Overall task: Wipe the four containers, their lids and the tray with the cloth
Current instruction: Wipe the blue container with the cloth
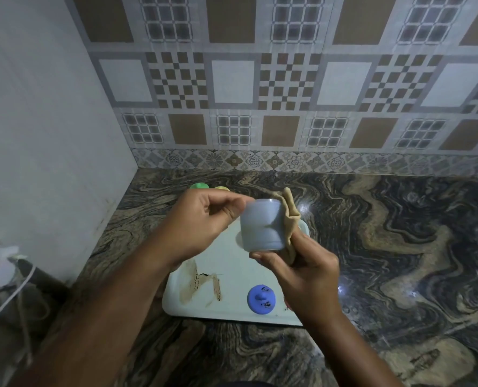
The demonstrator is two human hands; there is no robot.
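Your right hand point(305, 270): clenched on the tan cloth point(289, 216), pressed against the side of the pale blue container point(261, 226). Your left hand point(201, 219): pinching that container's rim, holding it above the white tray point(232, 263). Below your grip: blue lid point(261, 298) on the tray. Beyond it: green lid point(199, 186) and yellow lid point(221, 188).

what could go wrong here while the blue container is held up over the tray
The blue container is lifted above the tray, pinched at its rim by the left hand; that light grip could slip during wiping and drop it. The right hand holds both the container's base and the cloth, so the cloth may bunch. A fall could hit the blue lid below.
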